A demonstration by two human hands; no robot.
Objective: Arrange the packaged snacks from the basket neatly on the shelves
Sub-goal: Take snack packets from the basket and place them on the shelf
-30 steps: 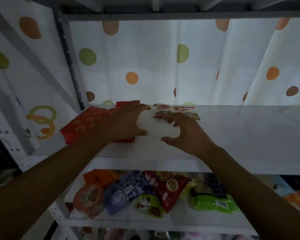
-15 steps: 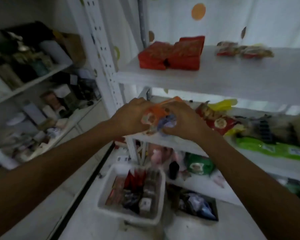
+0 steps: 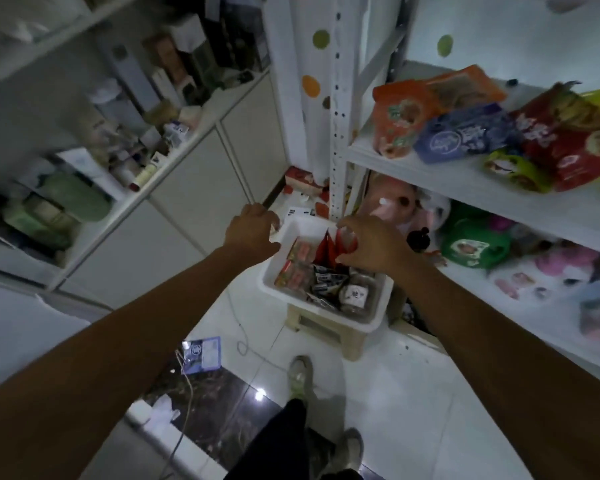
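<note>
White basket (image 3: 321, 308) of snack packets on stool (image 3: 355, 344) beside shelf (image 3: 447, 178). Right hand (image 3: 374, 247) over basket, fingers grip red packet (image 3: 328, 249). Left hand (image 3: 253, 233) just beside rim, fingers loosely curled, empty.

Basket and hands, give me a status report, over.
Left hand empty, at basket rim. Right hand curled at red packet, grip unconfirmed. Basket holds more snacks, sits on stool. Nothing blocking.
</note>
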